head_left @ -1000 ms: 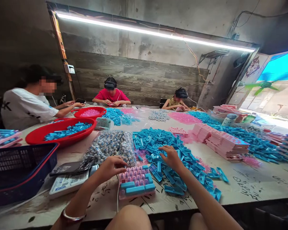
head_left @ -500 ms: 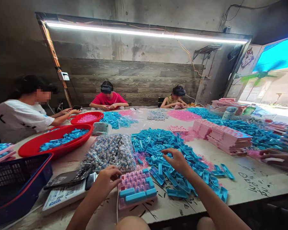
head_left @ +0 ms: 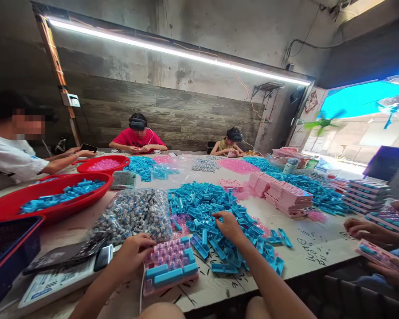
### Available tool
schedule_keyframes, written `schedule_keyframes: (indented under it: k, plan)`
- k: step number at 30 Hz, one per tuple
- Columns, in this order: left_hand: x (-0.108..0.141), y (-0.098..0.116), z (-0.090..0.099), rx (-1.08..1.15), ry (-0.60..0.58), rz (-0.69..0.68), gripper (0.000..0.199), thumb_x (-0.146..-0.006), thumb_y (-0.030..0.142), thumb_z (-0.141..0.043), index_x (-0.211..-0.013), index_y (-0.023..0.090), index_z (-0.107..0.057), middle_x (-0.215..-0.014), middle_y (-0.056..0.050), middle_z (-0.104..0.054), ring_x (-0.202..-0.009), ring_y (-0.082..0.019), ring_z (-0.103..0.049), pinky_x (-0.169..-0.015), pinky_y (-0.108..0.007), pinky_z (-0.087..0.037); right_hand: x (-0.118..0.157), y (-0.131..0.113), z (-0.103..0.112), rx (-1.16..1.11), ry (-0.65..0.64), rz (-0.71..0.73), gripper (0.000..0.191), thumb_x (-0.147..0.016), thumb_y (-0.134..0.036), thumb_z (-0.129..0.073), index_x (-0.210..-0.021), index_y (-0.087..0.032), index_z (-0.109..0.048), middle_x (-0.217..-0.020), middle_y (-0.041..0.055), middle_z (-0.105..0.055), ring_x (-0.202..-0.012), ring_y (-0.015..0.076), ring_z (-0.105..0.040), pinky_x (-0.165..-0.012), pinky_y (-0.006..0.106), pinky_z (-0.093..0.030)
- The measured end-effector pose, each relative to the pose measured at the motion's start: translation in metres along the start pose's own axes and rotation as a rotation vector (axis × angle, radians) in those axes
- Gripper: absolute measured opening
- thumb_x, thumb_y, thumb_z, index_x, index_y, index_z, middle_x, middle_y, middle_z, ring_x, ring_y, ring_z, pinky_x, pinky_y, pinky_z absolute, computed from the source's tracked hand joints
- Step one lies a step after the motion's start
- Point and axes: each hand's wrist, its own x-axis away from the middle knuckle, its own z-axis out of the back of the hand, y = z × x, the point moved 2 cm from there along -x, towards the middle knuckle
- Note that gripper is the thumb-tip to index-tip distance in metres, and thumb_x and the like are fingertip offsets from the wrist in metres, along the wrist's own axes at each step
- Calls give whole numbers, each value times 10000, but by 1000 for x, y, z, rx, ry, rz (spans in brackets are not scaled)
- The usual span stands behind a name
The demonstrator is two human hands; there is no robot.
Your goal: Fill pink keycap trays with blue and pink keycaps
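Observation:
My left hand (head_left: pixel 135 252) is closed at the upper left edge of a pink board (head_left: pixel 170 259), with thumb and fingertips against it. Clear pink caps fill much of the board, and blue caps line its front and right side. Over a large heap of blue caps (head_left: pixel 202 201), my right hand (head_left: pixel 228 227) reaches with thumb and forefinger a little apart; no held piece shows between them. A bag of small grey and blue switches (head_left: pixel 136 212) lies behind my left hand.
At left are a red basin (head_left: pixel 96 195) of blue caps, a dark blue basket (head_left: pixel 13 257) and a white scale (head_left: pixel 60 281). Stacked pink boards (head_left: pixel 282 197) stand right of the heap. Several people sit around the table; another person's hands (head_left: pixel 369 230) are at right.
The view has turned right, so the table's things sit further left. My right forefinger and thumb are closer together over the heap. More of the person at right and a board show.

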Motion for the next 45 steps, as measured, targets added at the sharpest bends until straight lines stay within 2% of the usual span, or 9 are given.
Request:
schedule_keyframes:
  k: [7, 13, 18, 22, 29, 32, 35, 39, 45]
  plan:
    - [-14, -8, 8, -108, -160, 4, 232, -642, 207, -526, -730, 225, -739, -729, -29, -676, -701, -177, -613, -656, -238, -451, -10, -19, -15, 111, -46, 65, 266, -830, -172, -503, -1028, -234, -670, -1073, 43, -665, -1034, 239, -546, -915, 351, -373]
    - [-19, -16, 9, -93, -198, -59, 199, -658, 205, -571, -743, 244, -748, -706, -17, -665, -693, -162, -597, -643, -220, -435, -16, -25, -32, 143, -64, 55, 267, -774, -126, -563, -1001, -207, -678, -989, 84, -691, -1033, 279, -548, -851, 361, -390]
    - [-17, -8, 9, -75, -219, -98, 228, -664, 145, -552, -750, 224, -747, -738, -26, -671, -720, -157, -604, -672, -218, -437, -15, -23, -30, 152, -53, 48, 282, -821, -100, -487, -986, -229, -676, -1005, 68, -690, -1039, 257, -553, -861, 350, -370]
    - [-17, -9, 7, -43, -194, -99, 231, -667, 133, -555, -778, 205, -745, -766, -33, -674, -718, -153, -613, -657, -209, -441, -14, -26, -24, 146, -13, 30, 364, -846, -119, -460, -1174, -225, -579, -1131, 84, -644, -1129, 290, -495, -921, 403, -327]
    - [-20, -19, 4, -21, -230, -145, 182, -700, 133, -591, -768, 204, -744, -766, -30, -673, -723, -155, -613, -668, -211, -447, -11, -37, -19, -63, 63, 31, 307, -831, -137, -434, -1080, -179, -608, -995, 94, -670, -991, 259, -565, -856, 363, -385]
    - [-21, -23, 0, -7, -231, -191, 167, -718, 120, -597, -761, 193, -740, -798, -36, -667, -721, -144, -597, -670, -202, -436, -8, -48, -24, -165, 43, 45, 298, -836, -199, -414, -1032, -174, -637, -882, 65, -679, -801, 211, -607, -710, 301, -439]
    - [-21, -30, -5, -31, -221, -249, 175, -741, 101, -584, -761, 193, -731, -800, -29, -651, -703, -130, -578, -660, -196, -419, -1, -65, -34, -480, -48, 27, 329, -828, -269, -410, -1000, -166, -671, -770, 37, -680, -616, 168, -579, -574, 269, -428]
    - [-22, -39, -10, -80, -216, -300, 177, -768, 96, -564, -757, 185, -716, -786, -27, -632, -706, -129, -569, -646, -193, -403, 8, -86, -43, -788, -156, -16, 324, -779, -314, -481, -943, -154, -709, -847, 58, -709, -775, 203, -617, -680, 300, -463]
    - [-19, -32, -9, -99, -221, -284, 162, -792, 122, -564, -808, 182, -713, -815, -40, -637, -742, -140, -584, -669, -202, -417, 23, -110, -39, -792, -308, -69, 300, -740, -229, -540, -971, -138, -707, -872, 73, -717, -799, 217, -632, -704, 307, -470]
